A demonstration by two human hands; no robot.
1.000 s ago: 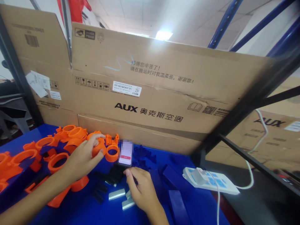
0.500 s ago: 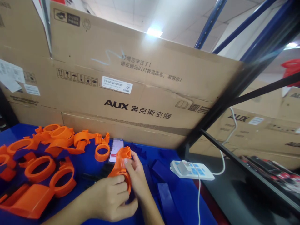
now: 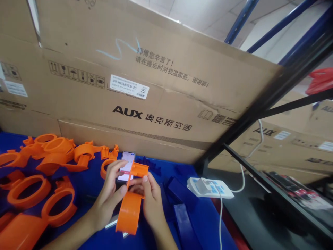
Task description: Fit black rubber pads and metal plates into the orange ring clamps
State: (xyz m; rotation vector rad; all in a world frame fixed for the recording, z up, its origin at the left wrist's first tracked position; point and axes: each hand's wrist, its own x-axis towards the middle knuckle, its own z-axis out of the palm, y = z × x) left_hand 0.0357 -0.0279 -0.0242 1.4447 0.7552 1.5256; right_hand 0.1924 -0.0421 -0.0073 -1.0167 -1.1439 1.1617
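Note:
An orange plastic part [image 3: 129, 211] with a wide ring, a narrow stem and a block-like end is held up over the blue table. My right hand [image 3: 151, 194] grips it from the right, thumb on the block-like end and fingers curled behind the stem. My left hand [image 3: 108, 194] is beside it on the left, its fingers spread and its thumb tip at the stem's edge. Behind the part, a phone [image 3: 127, 158] with a lit screen lies on the table. A pale strip-like object [image 3: 111, 222] shows partly under the ring.
Several similar orange parts [image 3: 28, 191] cover the left side of the table. Dark blue pieces [image 3: 184, 222] lie to the right, near a white power strip [image 3: 210, 187] with its cable. A large cardboard box [image 3: 156, 104] stands behind, beside a dark metal rack post [image 3: 241, 118].
The orange part has turned, so its ring now shows side-on. My left hand has moved off the ring, up and left, with its fingers spread. The view has shifted closer to the box.

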